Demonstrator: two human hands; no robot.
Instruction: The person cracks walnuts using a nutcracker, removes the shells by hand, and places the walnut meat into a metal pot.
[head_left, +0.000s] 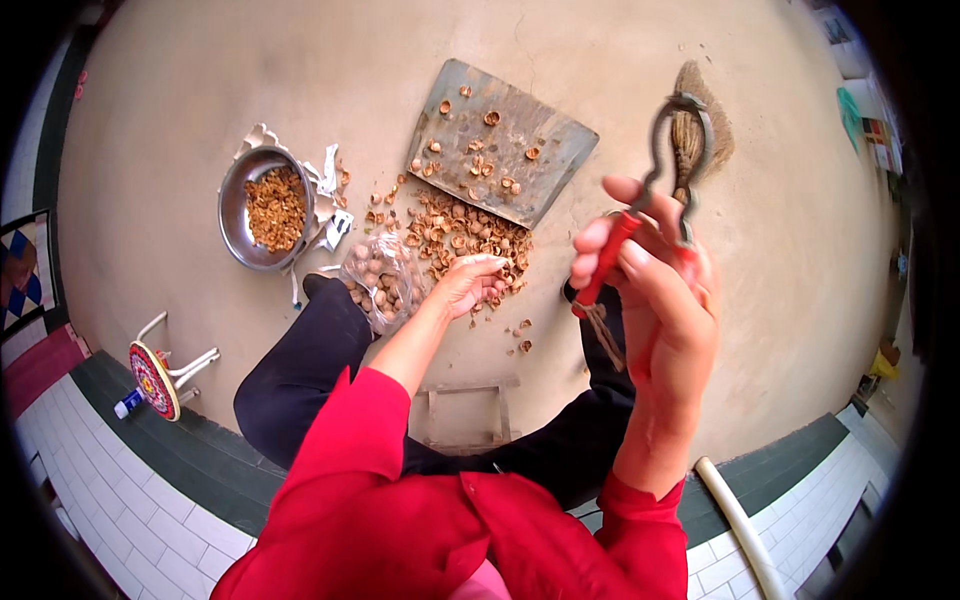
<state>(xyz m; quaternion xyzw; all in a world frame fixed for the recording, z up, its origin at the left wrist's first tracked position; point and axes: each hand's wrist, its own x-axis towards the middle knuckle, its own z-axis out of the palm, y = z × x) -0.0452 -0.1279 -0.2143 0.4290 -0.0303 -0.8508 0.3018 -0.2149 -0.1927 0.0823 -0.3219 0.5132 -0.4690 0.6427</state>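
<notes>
My right hand (667, 307) is raised at the right, its fingers and thumb around a walnut cracker (606, 264) with red-sleeved handles and curved metal jaws. A cord hangs from one handle. Over the front of a heap of cracked walnut shells (472, 229) is my left hand (474, 286), fingers curled; whether a small piece sits at its fingertips is unclear. Left of that hand, a clear plastic bag (384, 279) of whole walnuts rests by my leg. Farther left, a metal bowl (226, 214) holds walnut kernels (276, 208).
A metal dustpan (551, 135) with scattered shells lies behind the heap. Beyond the cracker is a straw broom (718, 131). Torn packaging (328, 176) lies beside the bowl. A small stool (154, 381) lies tipped at the left, and a pale pipe (739, 525) is at lower right.
</notes>
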